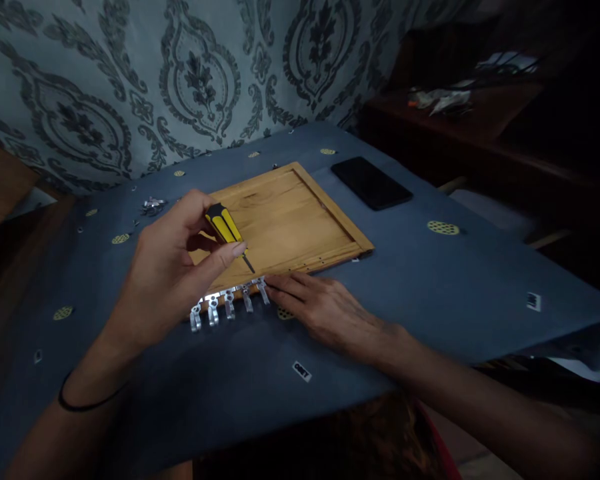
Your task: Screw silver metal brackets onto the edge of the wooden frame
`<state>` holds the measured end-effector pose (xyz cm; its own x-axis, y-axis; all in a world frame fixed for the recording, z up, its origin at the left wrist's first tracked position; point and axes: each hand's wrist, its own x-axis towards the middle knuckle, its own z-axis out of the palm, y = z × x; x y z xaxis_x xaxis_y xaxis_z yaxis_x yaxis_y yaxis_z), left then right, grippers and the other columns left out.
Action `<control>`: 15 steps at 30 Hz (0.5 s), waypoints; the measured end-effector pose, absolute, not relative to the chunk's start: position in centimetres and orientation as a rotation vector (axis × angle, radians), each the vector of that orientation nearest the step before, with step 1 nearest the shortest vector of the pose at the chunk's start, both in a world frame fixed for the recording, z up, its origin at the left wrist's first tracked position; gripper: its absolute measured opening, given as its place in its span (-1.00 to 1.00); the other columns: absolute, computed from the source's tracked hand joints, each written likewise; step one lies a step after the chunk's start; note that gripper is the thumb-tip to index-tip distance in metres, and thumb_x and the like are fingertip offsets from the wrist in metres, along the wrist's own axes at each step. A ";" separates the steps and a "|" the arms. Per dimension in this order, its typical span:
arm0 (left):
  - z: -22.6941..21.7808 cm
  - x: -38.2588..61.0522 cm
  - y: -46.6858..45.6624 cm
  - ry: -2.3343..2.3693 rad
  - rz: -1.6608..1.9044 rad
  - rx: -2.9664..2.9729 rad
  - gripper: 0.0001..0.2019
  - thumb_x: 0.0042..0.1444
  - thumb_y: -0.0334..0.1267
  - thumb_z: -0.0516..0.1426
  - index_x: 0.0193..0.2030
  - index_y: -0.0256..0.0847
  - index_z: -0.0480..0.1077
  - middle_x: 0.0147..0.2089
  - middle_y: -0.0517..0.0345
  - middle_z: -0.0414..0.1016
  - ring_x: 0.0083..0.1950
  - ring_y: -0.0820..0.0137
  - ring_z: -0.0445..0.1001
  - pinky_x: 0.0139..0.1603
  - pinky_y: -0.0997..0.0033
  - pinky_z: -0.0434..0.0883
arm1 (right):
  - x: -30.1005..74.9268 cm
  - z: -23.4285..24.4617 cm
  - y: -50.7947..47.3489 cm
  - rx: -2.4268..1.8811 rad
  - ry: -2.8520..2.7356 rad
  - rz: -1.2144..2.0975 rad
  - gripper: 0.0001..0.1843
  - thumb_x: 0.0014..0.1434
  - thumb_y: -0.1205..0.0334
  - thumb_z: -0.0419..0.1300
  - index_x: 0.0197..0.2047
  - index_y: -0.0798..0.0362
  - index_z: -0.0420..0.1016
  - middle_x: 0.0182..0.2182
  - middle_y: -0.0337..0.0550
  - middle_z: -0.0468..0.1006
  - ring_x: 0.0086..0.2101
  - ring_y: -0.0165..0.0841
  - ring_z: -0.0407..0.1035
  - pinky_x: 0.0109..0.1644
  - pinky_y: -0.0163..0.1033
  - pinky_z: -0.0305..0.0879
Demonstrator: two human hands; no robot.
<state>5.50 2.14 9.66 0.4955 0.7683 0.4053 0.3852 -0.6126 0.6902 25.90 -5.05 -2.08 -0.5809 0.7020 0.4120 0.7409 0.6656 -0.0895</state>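
My left hand point(167, 260) is closed around a screwdriver point(225, 223) with a yellow and black handle. Its thin shaft slants down, and the tip hovers near the board's front edge. The framed wooden board point(290, 217) lies flat on the table, with small dark holes along its near edge. Several silver metal hooks point(229, 305) stand in a row along that edge, their curved ends hanging toward me. My right hand point(325, 310) rests low at the edge, fingertips pinching the rightmost metal hook point(263, 290); its thumb is hidden.
A black phone point(371, 183) lies right of the board. A small pile of metal pieces point(153, 205) sits at the table's left. The blue tablecloth point(460, 287) has printed patches. Patterned wallpaper rises behind, and a dark wooden cabinet point(460, 143) stands at the right.
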 end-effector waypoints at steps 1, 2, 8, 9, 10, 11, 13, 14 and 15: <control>9.5 5.4 2.2 0.952 0.953 2.231 -0.85 0.13 -0.26 0.30 -0.24 -0.13 0.40 -0.29 0.24 0.51 -0.26 0.39 0.54 -0.25 0.38 0.53 | 25.9 -2.1 -5.0 -1.127 -2.464 -0.134 -0.55 0.24 0.60 0.07 0.12 0.20 0.53 0.14 0.10 0.62 0.02 -0.14 0.56 -0.09 -0.09 0.61; 9.4 5.3 2.3 0.952 0.933 2.239 -0.85 0.13 -0.24 0.30 -0.23 -0.13 0.40 -0.29 0.24 0.52 -0.27 0.38 0.54 -0.27 0.38 0.52 | 25.9 -2.1 -5.0 -1.129 -2.459 -0.142 -0.55 0.23 0.60 0.07 0.12 0.19 0.54 0.13 0.09 0.63 0.01 -0.14 0.56 -0.10 -0.10 0.61; 8.8 5.3 2.4 0.967 0.825 2.276 -0.86 0.19 -0.18 0.26 -0.22 -0.05 0.36 -0.25 0.21 0.52 -0.21 0.32 0.56 -0.29 0.32 0.49 | 25.9 -2.1 -5.0 -1.117 -2.445 -0.188 -0.58 0.23 0.59 0.10 0.10 0.18 0.54 0.11 0.05 0.64 -0.03 -0.16 0.58 -0.15 -0.14 0.61; 8.7 5.3 2.4 0.961 0.821 2.281 -0.85 0.19 -0.17 0.26 -0.23 -0.06 0.35 -0.25 0.20 0.53 -0.21 0.31 0.57 -0.30 0.31 0.49 | 25.8 -2.1 -5.0 -1.121 -2.451 -0.188 -0.58 0.23 0.59 0.10 0.11 0.18 0.54 0.11 0.05 0.64 -0.03 -0.16 0.58 -0.14 -0.15 0.61; 8.6 5.4 2.5 0.956 0.817 2.288 -0.85 0.19 -0.17 0.25 -0.23 -0.06 0.35 -0.24 0.19 0.53 -0.21 0.30 0.57 -0.30 0.31 0.49 | 25.8 -2.1 -5.0 -1.131 -2.456 -0.186 -0.57 0.23 0.59 0.10 0.11 0.17 0.54 0.12 0.04 0.64 -0.02 -0.17 0.57 -0.14 -0.15 0.60; 8.5 5.4 2.5 0.951 0.813 2.297 -0.84 0.19 -0.16 0.25 -0.23 -0.07 0.34 -0.24 0.18 0.53 -0.20 0.29 0.58 -0.30 0.31 0.50 | 25.8 -2.1 -5.0 -1.137 -2.458 -0.181 -0.56 0.23 0.59 0.10 0.12 0.17 0.53 0.13 0.03 0.64 -0.02 -0.17 0.57 -0.14 -0.16 0.60; 8.4 5.4 2.6 0.945 0.807 2.316 -0.84 0.21 -0.17 0.24 -0.21 -0.10 0.34 -0.24 0.17 0.53 -0.18 0.29 0.58 -0.29 0.34 0.50 | 25.8 -2.1 -5.0 -1.138 -2.456 -0.170 -0.55 0.22 0.60 0.10 0.13 0.17 0.53 0.13 0.04 0.63 -0.01 -0.17 0.57 -0.13 -0.16 0.60; 8.3 5.4 2.6 0.948 0.806 2.324 -0.84 0.21 -0.18 0.24 -0.20 -0.12 0.34 -0.25 0.18 0.53 -0.19 0.30 0.58 -0.30 0.36 0.50 | 25.8 -2.1 -5.0 -1.133 -2.452 -0.168 -0.56 0.22 0.60 0.10 0.12 0.17 0.53 0.13 0.04 0.63 -0.01 -0.17 0.57 -0.13 -0.15 0.60; 8.3 5.3 2.6 0.952 0.803 2.330 -0.85 0.22 -0.19 0.24 -0.20 -0.13 0.34 -0.25 0.18 0.53 -0.19 0.31 0.58 -0.30 0.39 0.50 | 25.8 -2.0 -5.0 -1.130 -2.452 -0.165 -0.56 0.22 0.60 0.10 0.12 0.17 0.53 0.12 0.04 0.64 -0.01 -0.17 0.57 -0.12 -0.14 0.60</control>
<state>5.34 2.62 8.28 0.5831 0.7421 0.3307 0.4509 -0.6342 0.6280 25.82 -5.02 -2.04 -0.5731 0.6962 0.4322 0.7479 0.6599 -0.0713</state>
